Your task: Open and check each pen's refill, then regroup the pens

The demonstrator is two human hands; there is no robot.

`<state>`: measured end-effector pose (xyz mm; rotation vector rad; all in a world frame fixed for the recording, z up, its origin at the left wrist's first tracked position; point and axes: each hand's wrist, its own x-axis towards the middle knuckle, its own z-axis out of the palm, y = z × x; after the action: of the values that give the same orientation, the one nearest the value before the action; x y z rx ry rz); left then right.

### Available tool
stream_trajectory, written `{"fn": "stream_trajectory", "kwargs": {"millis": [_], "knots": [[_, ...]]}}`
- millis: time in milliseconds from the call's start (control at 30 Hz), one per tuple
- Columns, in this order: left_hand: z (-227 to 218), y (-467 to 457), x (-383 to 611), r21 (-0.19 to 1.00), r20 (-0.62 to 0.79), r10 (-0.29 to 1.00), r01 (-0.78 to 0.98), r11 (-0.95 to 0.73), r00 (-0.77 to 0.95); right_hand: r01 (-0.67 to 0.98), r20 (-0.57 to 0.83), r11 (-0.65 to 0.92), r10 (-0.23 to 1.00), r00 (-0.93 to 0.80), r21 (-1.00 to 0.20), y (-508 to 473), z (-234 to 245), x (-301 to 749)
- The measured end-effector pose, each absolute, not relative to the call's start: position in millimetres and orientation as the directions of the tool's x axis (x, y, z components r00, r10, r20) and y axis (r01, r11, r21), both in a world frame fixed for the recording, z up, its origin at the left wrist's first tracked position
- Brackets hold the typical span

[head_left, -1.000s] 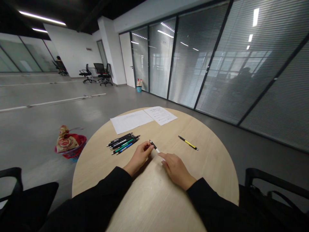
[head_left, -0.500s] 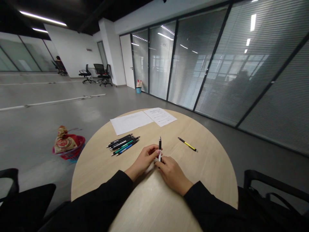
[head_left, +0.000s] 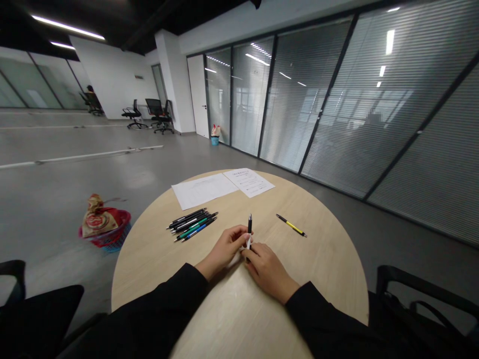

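Left hand (head_left: 222, 249) and right hand (head_left: 267, 270) clamped together on upright pen (head_left: 249, 232), lower center; other pens (head_left: 192, 225) just left on desk (head_left: 239, 319).

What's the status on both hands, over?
Left hand gripping upright black-and-white pen. Right hand at its lower end. Black, green and blue pens lie left; yellow-and-black pen right.

On the round table (head_left: 322, 269), two paper sheets (head_left: 204, 192) lie side by side at twelve o'clock, a bundle of pens (head_left: 191, 225) at ten, a lone pen (head_left: 291, 225) at two. An upright pen (head_left: 249, 227) stands between the left hand (head_left: 221, 250) and right hand (head_left: 267, 269); a basket (head_left: 107, 232) sits on the floor at nine.
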<state>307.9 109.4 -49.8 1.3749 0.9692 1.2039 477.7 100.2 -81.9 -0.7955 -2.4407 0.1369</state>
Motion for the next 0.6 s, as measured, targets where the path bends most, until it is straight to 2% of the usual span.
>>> {"fn": "stream_trajectory", "kwargs": {"millis": [400, 600], "knots": [[-50, 106, 311, 0.988, 0.153, 0.971, -0.040, -0.148, 0.182, 0.530, 0.461, 0.804, 0.590, -0.663, -0.268, 101, -82, 479], [-61, 112, 308, 0.984, 0.175, 0.971, -0.007, -0.176, 0.162, 0.512, 0.436, 0.793, 0.609, -0.663, -0.329, 99, -79, 479]]}}
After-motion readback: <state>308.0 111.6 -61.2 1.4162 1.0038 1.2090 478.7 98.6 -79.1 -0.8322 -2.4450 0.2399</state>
